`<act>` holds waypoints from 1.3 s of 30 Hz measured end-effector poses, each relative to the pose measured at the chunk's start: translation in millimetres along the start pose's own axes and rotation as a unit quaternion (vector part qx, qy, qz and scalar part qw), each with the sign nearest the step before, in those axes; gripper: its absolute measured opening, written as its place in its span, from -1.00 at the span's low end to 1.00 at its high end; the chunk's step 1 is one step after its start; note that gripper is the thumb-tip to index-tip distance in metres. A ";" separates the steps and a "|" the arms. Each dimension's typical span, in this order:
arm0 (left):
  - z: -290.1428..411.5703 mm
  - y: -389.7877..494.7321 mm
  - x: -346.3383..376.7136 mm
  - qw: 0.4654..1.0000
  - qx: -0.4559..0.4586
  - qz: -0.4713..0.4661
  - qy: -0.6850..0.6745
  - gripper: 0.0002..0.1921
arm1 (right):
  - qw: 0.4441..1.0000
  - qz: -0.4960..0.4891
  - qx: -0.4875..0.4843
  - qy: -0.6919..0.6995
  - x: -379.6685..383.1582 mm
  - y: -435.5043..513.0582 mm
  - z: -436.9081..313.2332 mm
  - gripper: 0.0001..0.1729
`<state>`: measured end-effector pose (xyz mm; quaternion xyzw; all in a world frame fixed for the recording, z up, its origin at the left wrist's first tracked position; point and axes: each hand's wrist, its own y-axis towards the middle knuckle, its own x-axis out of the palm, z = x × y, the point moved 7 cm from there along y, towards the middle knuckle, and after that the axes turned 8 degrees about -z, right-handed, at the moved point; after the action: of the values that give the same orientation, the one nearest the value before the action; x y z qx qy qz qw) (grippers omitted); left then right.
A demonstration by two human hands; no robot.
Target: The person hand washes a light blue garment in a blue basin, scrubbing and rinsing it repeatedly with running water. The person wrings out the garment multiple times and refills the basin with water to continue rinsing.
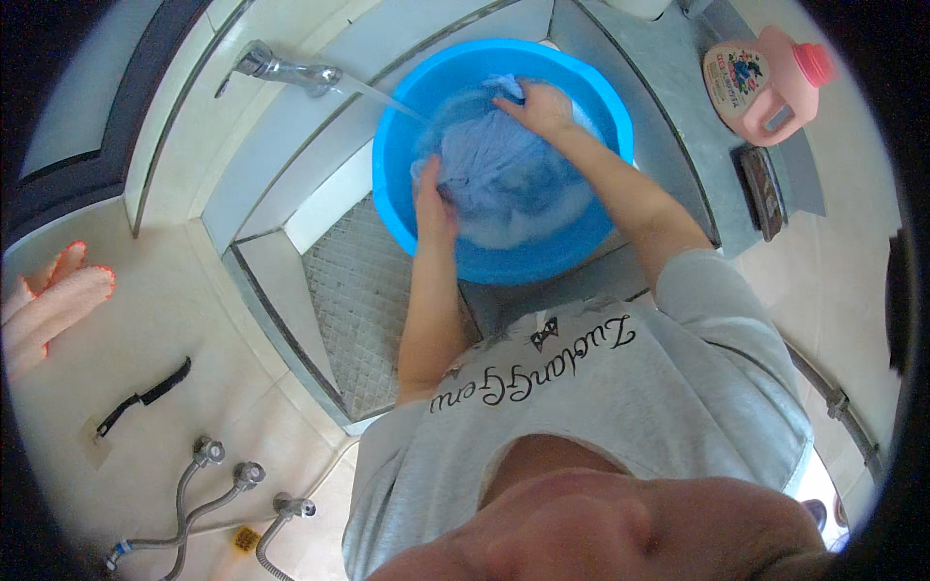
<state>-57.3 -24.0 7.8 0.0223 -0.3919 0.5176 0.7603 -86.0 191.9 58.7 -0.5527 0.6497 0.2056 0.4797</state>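
Note:
A wet pale lilac-blue cloth (494, 149) lies bunched in sudsy water inside a round blue plastic basin (508, 270). At the cloth's left edge, my left hand (436, 207) grips it, its fingers partly hidden by fabric and water. My right hand (543, 109) pinches a raised fold near the basin's far right side. A stream of water runs from a chrome faucet (312, 78) into the basin, landing left of the cloth's far part.
The basin stands in a tiled sink with a textured floor (356, 305). On the right ledge are a pink detergent jug (759, 91) and a dark rectangular object (763, 192). On the left wall are pinkish gloves (62, 305), a black-handled knife (142, 399) and valves (249, 476) with metal hoses.

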 end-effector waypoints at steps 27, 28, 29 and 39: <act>13.4 -16.6 35.7 0.899 -0.055 0.093 0.425 -0.56 | 0.960 -0.061 -0.269 0.053 36.3 -44.8 -86.4 -0.36; 0.3 -22.8 34.7 0.983 -0.094 0.099 0.125 -0.55 | 0.972 -0.058 -0.222 0.047 34.2 -22.7 -70.9 -0.32; -18.4 -28.9 40.3 0.958 -0.147 0.109 -0.219 -0.54 | 0.981 -0.077 -0.173 0.028 35.8 -5.5 -55.3 -0.28; -21.1 37.2 -20.3 0.878 -0.109 0.159 0.438 -0.26 | 0.957 0.059 -0.187 -0.213 69.4 -35.9 -38.4 -0.32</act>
<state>-78.4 -13.1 -33.2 -0.3525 -0.0715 0.5424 0.7592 -63.4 114.2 26.7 -0.5363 0.5138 0.4648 0.4820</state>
